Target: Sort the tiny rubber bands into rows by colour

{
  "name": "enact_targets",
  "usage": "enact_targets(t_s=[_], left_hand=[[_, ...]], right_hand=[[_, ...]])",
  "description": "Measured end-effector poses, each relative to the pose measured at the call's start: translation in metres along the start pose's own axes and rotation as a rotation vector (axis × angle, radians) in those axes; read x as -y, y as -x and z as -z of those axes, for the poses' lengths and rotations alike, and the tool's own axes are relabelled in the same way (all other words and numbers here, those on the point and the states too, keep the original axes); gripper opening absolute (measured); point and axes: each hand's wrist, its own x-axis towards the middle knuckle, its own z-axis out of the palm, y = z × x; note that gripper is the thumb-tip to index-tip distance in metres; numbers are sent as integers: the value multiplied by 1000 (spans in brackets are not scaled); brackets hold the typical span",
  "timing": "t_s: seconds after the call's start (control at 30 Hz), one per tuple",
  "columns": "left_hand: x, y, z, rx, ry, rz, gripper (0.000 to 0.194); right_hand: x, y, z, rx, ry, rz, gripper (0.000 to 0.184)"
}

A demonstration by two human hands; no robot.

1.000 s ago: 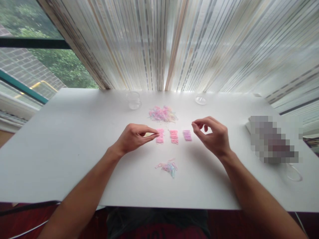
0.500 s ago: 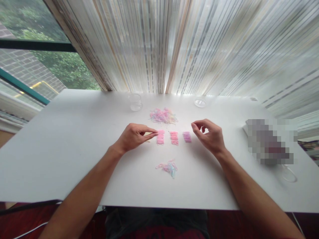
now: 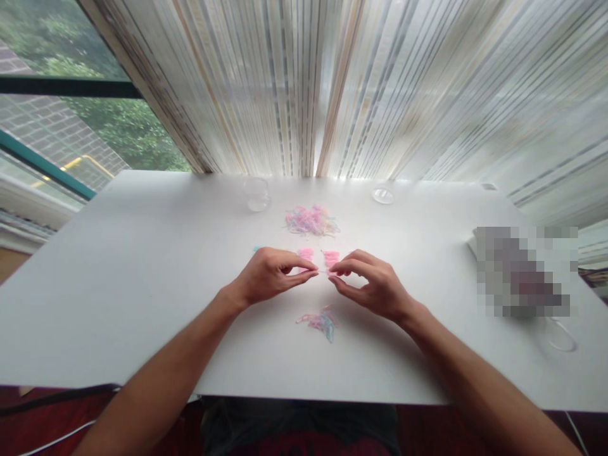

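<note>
A white table extends across the work area, its far edge against a striped curtain. A window at the left shows foliage and brickwork. Along the far side of the table stand a clear jar, left, and a clear lid, right. A blurred object lies at the right; its details cannot be read.

Relative to the preceding frame, the right hand has shifted left and toward the near edge, and now meets the left hand at the centre. The purple group is now hidden behind the right hand. A blue piece now shows behind the left hand. The far pile and near pile of pastel strands are unchanged.

Both forearms enter from the near edge and converge. The left thumb and fingers are pinched together on one end of a pale strand, positioned between the hands, near the pink group and the salmon group. The right fingertips nearly meet at its other end; whether they grip it cannot be told.
</note>
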Motion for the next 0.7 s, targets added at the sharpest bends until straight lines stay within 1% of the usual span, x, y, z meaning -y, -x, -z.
enact_targets(t_s=[0.23, 0.33, 0.53, 0.7], left_hand=[[-2, -1, 0, 28, 21, 20, 12], [-2, 0, 1, 36, 21, 33, 12], [-1, 1, 0, 26, 17, 28, 9], [-2, 2, -1, 47, 8, 48, 12]], right_hand=[[1, 1, 0, 7, -15, -2, 9], [1, 1, 0, 8, -16, -16, 7], [1, 1, -1, 14, -16, -6, 8], [1, 0, -2, 14, -6, -15, 9]])
